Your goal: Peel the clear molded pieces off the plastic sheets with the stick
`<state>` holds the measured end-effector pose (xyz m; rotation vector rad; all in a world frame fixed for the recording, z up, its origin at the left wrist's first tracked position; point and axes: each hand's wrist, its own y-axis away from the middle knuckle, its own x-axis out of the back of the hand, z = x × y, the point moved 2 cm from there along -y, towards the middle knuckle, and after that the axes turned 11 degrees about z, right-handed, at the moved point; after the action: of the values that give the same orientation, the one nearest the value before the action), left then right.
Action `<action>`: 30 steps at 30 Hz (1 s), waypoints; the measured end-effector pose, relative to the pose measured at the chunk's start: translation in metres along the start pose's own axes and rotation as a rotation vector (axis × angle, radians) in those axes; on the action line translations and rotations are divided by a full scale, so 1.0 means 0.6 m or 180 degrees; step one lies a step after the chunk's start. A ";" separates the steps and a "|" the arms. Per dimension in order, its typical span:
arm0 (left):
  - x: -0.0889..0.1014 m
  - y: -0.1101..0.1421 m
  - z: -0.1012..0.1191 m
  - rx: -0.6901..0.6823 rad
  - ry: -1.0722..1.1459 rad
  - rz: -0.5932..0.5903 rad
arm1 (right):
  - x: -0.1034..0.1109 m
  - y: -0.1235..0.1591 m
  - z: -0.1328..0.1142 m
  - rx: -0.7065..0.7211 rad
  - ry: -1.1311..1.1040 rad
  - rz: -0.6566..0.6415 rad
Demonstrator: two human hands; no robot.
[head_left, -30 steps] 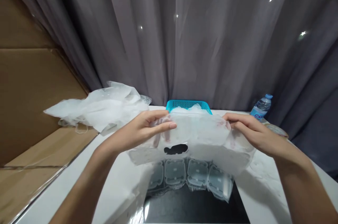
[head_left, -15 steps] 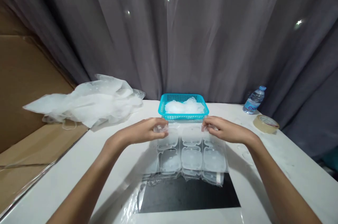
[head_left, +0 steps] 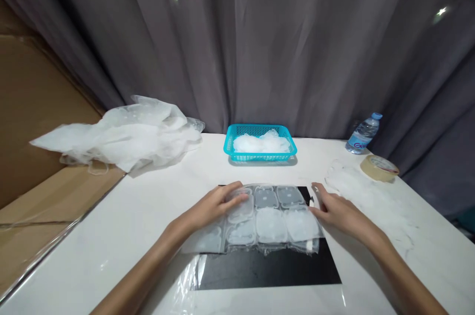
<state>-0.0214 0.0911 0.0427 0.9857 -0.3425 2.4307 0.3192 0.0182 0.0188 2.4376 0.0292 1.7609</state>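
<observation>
A clear plastic sheet of several small sealed pouches [head_left: 267, 218] lies flat on a black mat [head_left: 270, 270] on the white table [head_left: 156, 196]. My left hand [head_left: 217, 206] rests on the sheet's left part, fingers stretched flat over it. My right hand [head_left: 336, 208] touches the sheet's right edge with fingers extended. Both hands press on the sheet rather than grip it.
A turquoise basket [head_left: 260, 142] holding crumpled clear plastic stands behind the mat. A heap of white plastic film [head_left: 118, 134] lies at the left over cardboard [head_left: 37, 107]. A water bottle [head_left: 363, 133] and a tape roll [head_left: 378, 166] sit at the right. Grey curtain behind.
The pouch sheet was held up in both hands, then came down toward me; now it lies flat on the black mat with my hands spread on it.
</observation>
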 end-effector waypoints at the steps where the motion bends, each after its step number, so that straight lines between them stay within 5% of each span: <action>1: -0.002 0.004 0.000 -0.0006 0.0074 0.0016 | -0.004 0.003 0.002 0.0019 -0.0104 -0.0022; 5: -0.012 0.012 -0.006 -0.0064 0.0349 -0.0019 | -0.013 0.007 -0.004 0.0069 -0.0447 -0.0185; 11: -0.014 0.011 -0.001 -0.0112 0.0511 -0.0084 | -0.001 0.011 -0.007 -0.0282 0.0095 0.0065; 19: -0.010 0.018 0.033 -0.0017 0.0327 0.0097 | -0.019 -0.008 0.034 -0.0084 -0.0638 -0.0116; 30: -0.025 0.025 0.045 -0.0115 0.0943 0.0016 | 0.004 0.008 0.035 0.0047 -0.0691 0.0696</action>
<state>-0.0045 0.0627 0.0506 0.5968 -0.2833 2.5186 0.3397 0.0117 0.0150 2.7176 -0.2564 1.5637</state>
